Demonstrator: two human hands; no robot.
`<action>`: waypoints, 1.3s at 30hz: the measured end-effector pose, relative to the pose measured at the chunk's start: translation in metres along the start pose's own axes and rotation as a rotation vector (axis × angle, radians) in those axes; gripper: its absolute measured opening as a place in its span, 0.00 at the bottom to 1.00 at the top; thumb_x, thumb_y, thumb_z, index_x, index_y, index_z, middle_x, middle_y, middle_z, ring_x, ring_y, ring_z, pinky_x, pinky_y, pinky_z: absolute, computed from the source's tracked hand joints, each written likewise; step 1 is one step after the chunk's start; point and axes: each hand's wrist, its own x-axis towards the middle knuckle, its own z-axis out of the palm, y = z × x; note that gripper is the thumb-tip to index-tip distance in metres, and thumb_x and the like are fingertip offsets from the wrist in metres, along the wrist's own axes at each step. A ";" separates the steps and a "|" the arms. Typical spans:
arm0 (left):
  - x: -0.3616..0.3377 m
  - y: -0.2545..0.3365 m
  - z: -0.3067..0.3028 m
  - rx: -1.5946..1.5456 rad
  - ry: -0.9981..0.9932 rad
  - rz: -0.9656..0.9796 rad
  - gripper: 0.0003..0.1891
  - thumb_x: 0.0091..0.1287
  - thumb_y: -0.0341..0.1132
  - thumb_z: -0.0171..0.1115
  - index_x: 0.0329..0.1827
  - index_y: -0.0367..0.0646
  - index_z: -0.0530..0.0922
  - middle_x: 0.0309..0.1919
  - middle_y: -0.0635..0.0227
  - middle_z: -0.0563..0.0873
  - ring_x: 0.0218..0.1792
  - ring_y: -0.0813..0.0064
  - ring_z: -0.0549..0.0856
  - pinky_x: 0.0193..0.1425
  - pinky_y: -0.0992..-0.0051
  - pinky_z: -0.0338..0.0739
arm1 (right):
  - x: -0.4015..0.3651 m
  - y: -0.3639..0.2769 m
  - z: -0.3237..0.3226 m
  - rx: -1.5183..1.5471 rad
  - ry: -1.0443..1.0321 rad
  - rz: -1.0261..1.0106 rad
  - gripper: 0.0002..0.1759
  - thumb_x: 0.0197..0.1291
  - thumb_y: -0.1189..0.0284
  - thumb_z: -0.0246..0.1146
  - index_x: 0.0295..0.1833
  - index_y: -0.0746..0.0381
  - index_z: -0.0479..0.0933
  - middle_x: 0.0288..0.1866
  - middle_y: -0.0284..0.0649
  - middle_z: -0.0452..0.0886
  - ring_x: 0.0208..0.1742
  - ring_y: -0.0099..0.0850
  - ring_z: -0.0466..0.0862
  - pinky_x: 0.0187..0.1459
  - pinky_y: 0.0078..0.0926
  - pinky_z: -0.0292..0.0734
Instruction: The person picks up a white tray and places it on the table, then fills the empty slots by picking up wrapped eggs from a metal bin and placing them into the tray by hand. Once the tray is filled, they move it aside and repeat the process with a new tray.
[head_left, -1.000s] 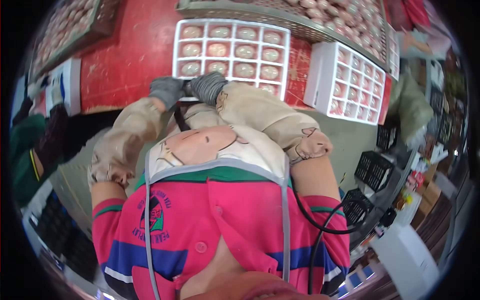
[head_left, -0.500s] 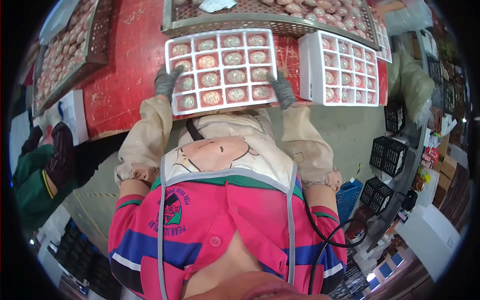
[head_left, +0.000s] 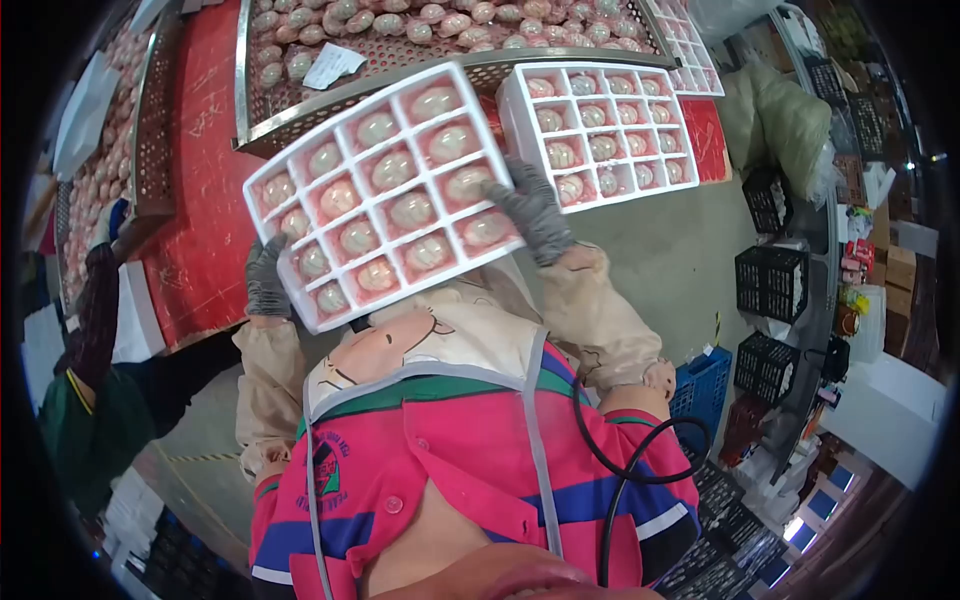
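Observation:
A white divided tray point(head_left: 387, 298) is lifted and tilted above the front edge of the red table point(head_left: 205, 200). Its compartments hold plastic-wrapped eggs point(head_left: 410, 210), one to each. My left hand point(head_left: 267, 282), in a grey glove, grips the tray's left end. On the right end my gloved right hand point(head_left: 538, 212) is closed, with fingers over the rim beside an egg. The undersides of both grips are hidden by the tray. Right of my right hand, another white tray point(head_left: 522, 122) full of wrapped eggs sits on the table.
A perforated metal bin point(head_left: 300, 123) with many wrapped eggs and a paper slip point(head_left: 334, 66) stands behind. Another metal bin point(head_left: 158, 110) is at the left, near a co-worker's dark sleeve point(head_left: 98, 300). Black crates point(head_left: 770, 285) and a blue basket point(head_left: 700, 385) stand at the right.
The tray has come up off the table toward me, turned so its right end is higher in view. Both hands moved with it and hold it. The whole view has shifted somewhat.

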 end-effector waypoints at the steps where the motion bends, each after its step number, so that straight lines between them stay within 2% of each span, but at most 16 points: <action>1: -0.013 0.007 0.028 -0.025 -0.051 -0.014 0.18 0.61 0.36 0.63 0.52 0.37 0.75 0.43 0.62 0.82 0.40 0.69 0.83 0.45 0.70 0.80 | -0.003 -0.027 -0.027 0.058 -0.020 0.081 0.29 0.54 0.67 0.68 0.60 0.67 0.71 0.49 0.39 0.79 0.48 0.26 0.78 0.50 0.24 0.74; 5: -0.033 0.008 0.143 -0.068 -0.271 0.075 0.20 0.64 0.39 0.60 0.55 0.38 0.75 0.45 0.65 0.82 0.43 0.73 0.83 0.51 0.72 0.78 | 0.016 -0.026 -0.160 -0.073 0.060 0.074 0.26 0.56 0.66 0.65 0.60 0.65 0.73 0.50 0.36 0.79 0.47 0.24 0.78 0.50 0.24 0.74; 7: -0.004 -0.017 0.179 -0.072 -0.392 0.059 0.19 0.65 0.41 0.59 0.55 0.40 0.76 0.44 0.66 0.83 0.42 0.76 0.83 0.50 0.74 0.77 | 0.018 -0.040 -0.216 0.007 0.093 0.061 0.19 0.57 0.67 0.63 0.51 0.65 0.76 0.44 0.36 0.79 0.43 0.24 0.79 0.45 0.24 0.76; 9: -0.019 -0.014 0.244 0.039 -0.413 0.106 0.19 0.62 0.46 0.62 0.50 0.43 0.79 0.37 0.74 0.83 0.34 0.82 0.80 0.40 0.80 0.73 | 0.024 -0.046 -0.268 0.142 0.115 0.146 0.17 0.59 0.68 0.61 0.51 0.65 0.76 0.40 0.36 0.79 0.39 0.25 0.79 0.43 0.24 0.76; 11: -0.012 -0.023 0.290 0.180 -0.467 0.179 0.16 0.64 0.46 0.59 0.47 0.44 0.80 0.34 0.76 0.81 0.34 0.84 0.77 0.41 0.80 0.71 | 0.047 -0.010 -0.337 -0.082 0.112 -0.069 0.14 0.60 0.69 0.60 0.47 0.65 0.78 0.40 0.36 0.79 0.40 0.25 0.79 0.42 0.25 0.75; 13: -0.018 -0.029 0.329 0.193 -0.422 0.215 0.19 0.59 0.49 0.65 0.46 0.45 0.82 0.31 0.78 0.81 0.32 0.86 0.76 0.35 0.81 0.68 | 0.075 0.005 -0.381 0.358 0.104 0.290 0.15 0.58 0.68 0.62 0.48 0.66 0.77 0.41 0.38 0.80 0.41 0.28 0.79 0.43 0.28 0.75; 15: -0.007 -0.045 0.352 0.225 -0.387 0.274 0.22 0.59 0.51 0.64 0.47 0.45 0.82 0.31 0.75 0.82 0.32 0.84 0.76 0.35 0.77 0.70 | 0.087 0.004 -0.395 0.388 0.004 0.339 0.22 0.58 0.67 0.62 0.55 0.66 0.73 0.49 0.42 0.79 0.47 0.34 0.79 0.50 0.32 0.75; 17: 0.006 -0.061 0.364 0.341 -0.376 0.281 0.26 0.58 0.54 0.64 0.50 0.40 0.81 0.37 0.65 0.84 0.37 0.75 0.81 0.41 0.72 0.75 | 0.109 0.029 -0.413 0.356 0.007 0.385 0.21 0.58 0.66 0.63 0.54 0.66 0.74 0.46 0.41 0.80 0.45 0.34 0.80 0.47 0.32 0.76; 18: 0.032 -0.085 0.365 0.458 -0.301 0.371 0.32 0.57 0.55 0.64 0.54 0.35 0.78 0.44 0.54 0.84 0.44 0.65 0.83 0.51 0.69 0.75 | 0.116 0.039 -0.418 0.286 0.043 0.390 0.20 0.58 0.66 0.63 0.53 0.65 0.74 0.44 0.41 0.80 0.43 0.33 0.80 0.46 0.31 0.76; 20: 0.003 -0.078 0.372 0.627 -0.219 0.408 0.31 0.59 0.53 0.63 0.57 0.38 0.76 0.47 0.58 0.83 0.48 0.68 0.81 0.55 0.71 0.73 | 0.143 0.070 -0.448 0.006 0.101 0.383 0.19 0.58 0.66 0.63 0.51 0.64 0.74 0.40 0.39 0.80 0.39 0.32 0.80 0.43 0.29 0.76; 22: 0.006 -0.086 0.367 0.857 -0.150 0.495 0.33 0.60 0.51 0.64 0.63 0.38 0.71 0.58 0.56 0.77 0.59 0.66 0.76 0.63 0.73 0.68 | 0.141 0.077 -0.429 0.188 0.052 0.342 0.15 0.58 0.65 0.63 0.47 0.63 0.76 0.37 0.37 0.80 0.36 0.31 0.80 0.39 0.28 0.77; 23: 0.007 -0.094 0.367 0.851 -0.134 0.486 0.33 0.60 0.51 0.64 0.63 0.38 0.71 0.58 0.56 0.77 0.59 0.66 0.76 0.63 0.73 0.68 | 0.127 0.060 -0.410 0.305 0.028 0.421 0.15 0.58 0.65 0.62 0.46 0.63 0.76 0.36 0.37 0.79 0.36 0.31 0.80 0.37 0.28 0.77; 25: 0.001 -0.102 0.370 0.360 -0.207 0.389 0.34 0.60 0.51 0.65 0.64 0.37 0.70 0.60 0.55 0.75 0.61 0.67 0.74 0.64 0.73 0.67 | 0.119 0.054 -0.401 0.282 0.047 0.417 0.14 0.57 0.66 0.63 0.43 0.65 0.77 0.35 0.37 0.79 0.35 0.30 0.79 0.36 0.27 0.77; 29: 0.003 -0.119 0.382 0.327 -0.093 0.456 0.40 0.59 0.57 0.62 0.66 0.35 0.66 0.62 0.52 0.74 0.63 0.61 0.73 0.66 0.72 0.65 | 0.128 0.064 -0.411 0.206 0.118 0.384 0.13 0.56 0.66 0.64 0.40 0.66 0.79 0.32 0.37 0.79 0.31 0.28 0.78 0.32 0.25 0.75; 36: -0.002 -0.121 0.386 0.249 -0.096 0.481 0.34 0.62 0.50 0.61 0.66 0.37 0.67 0.60 0.52 0.75 0.61 0.62 0.75 0.65 0.72 0.67 | 0.132 0.072 -0.423 0.071 0.078 0.409 0.11 0.60 0.64 0.60 0.37 0.61 0.75 0.25 0.37 0.77 0.21 0.30 0.74 0.23 0.26 0.71; 39: -0.002 -0.118 0.385 0.340 -0.089 0.459 0.31 0.63 0.48 0.59 0.64 0.37 0.68 0.58 0.51 0.76 0.59 0.59 0.77 0.63 0.70 0.68 | 0.128 0.067 -0.420 0.231 0.082 0.464 0.14 0.56 0.67 0.64 0.40 0.67 0.79 0.30 0.36 0.79 0.27 0.27 0.77 0.28 0.24 0.72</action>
